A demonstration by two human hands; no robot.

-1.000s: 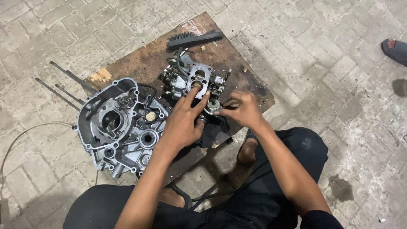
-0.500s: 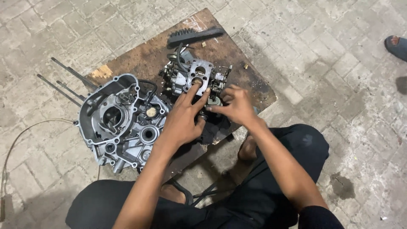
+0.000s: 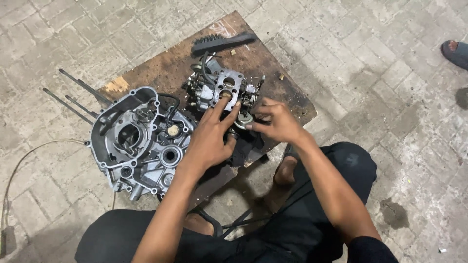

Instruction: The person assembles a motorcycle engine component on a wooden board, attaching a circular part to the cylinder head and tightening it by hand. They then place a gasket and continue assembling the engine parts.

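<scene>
Knees and lap: dark trousers at the bottom edge, bare foot point(image 3: 284, 170) tucked under me — I squat close so both arms reach the work.
Left hand point(image 3: 210, 136): fingers spread and laid flat over the engine part, fingertips up on its pale flange — pressing down, I judge, to steady it; nothing is closed in the grip.
Right hand point(image 3: 274, 122): fingers curled narrow, pinching at a small round fitting on the near right side of the engine part; what sits between the tips is too small to tell.
Engine part point(image 3: 226, 90): grey metal body with a flat flange and 2 round holes, standing on the middle of the board, under both hands.
Crankcase half point(image 3: 139, 139): large cast aluminium shell, open face up, just left of my left hand, overhanging the board's left edge; long studs stick out up and left.
Brush point(image 3: 222, 43): black, lying at the far edge, well apart from the hands.
Board point(image 3: 165, 68): worn, oil-stained brown wood, set straight on the ground as a bench.
Ground point(image 3: 390, 73): grey paving bricks, stained; a thin cable point(image 3: 29, 151) curls at left; another person's sandalled foot point(image 3: 456, 52) at far right.
</scene>
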